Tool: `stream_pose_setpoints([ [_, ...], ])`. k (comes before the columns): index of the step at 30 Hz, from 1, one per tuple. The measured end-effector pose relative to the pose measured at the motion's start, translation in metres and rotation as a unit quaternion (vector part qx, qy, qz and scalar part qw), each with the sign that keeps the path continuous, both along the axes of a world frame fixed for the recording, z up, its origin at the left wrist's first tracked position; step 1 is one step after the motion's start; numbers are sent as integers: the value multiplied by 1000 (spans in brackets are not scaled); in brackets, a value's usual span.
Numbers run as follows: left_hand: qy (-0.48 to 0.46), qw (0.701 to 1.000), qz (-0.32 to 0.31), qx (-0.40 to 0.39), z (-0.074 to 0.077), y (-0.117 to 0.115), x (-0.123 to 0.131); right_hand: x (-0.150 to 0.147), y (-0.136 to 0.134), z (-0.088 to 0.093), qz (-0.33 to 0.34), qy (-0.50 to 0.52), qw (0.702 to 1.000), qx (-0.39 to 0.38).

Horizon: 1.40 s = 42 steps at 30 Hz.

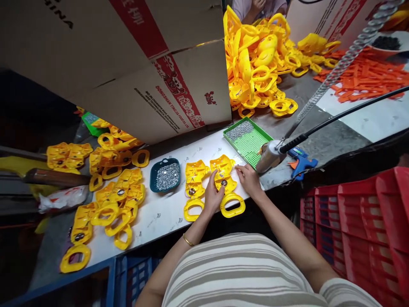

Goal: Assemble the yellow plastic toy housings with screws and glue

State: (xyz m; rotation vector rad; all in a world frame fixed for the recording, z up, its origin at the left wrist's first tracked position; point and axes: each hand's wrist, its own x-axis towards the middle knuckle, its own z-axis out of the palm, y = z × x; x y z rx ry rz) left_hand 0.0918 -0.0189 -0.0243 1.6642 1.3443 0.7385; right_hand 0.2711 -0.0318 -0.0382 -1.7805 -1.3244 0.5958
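Observation:
Two yellow plastic shells lie side by side on the white worktop (166,213) in front of me. My left hand (213,195) rests between them with its fingers pinched on the right-hand yellow shell (227,184), beside a small metal disc seated in it. The left-hand yellow shell (193,187) lies untouched and also carries a metal disc. My right hand (250,179) sits at the right shell's edge, fingers curled in a pinch near the green tray (255,137); what it holds is too small to see.
A dark teal dish (165,175) of small metal parts sits left of the shells. Piles of yellow shells (111,200) lie at the left and far right (262,64). A powered screwdriver (270,155) hangs on a cable. Cardboard boxes (134,64) loom behind; red crates (361,230) stand right. Another person sits across.

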Motion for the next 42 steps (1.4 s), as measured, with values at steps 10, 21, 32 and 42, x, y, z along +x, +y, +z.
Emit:
stream_pose_setpoints([
  [10, 43, 995, -83, 30, 14, -2, -8, -14, -40, 30, -32, 277, 953, -118],
  [21, 27, 979, -99, 176, 21, -24, -26, -40, -23, 52, 42, 416, 887, -198],
  [32, -2, 986, -123, 113, 30, -28, -29, -26, -34, 53, 126, 373, 897, -202],
  [42, 47, 980, -165, 102, 32, -30, -28, -21, -29, 51, 236, 307, 901, -198],
])
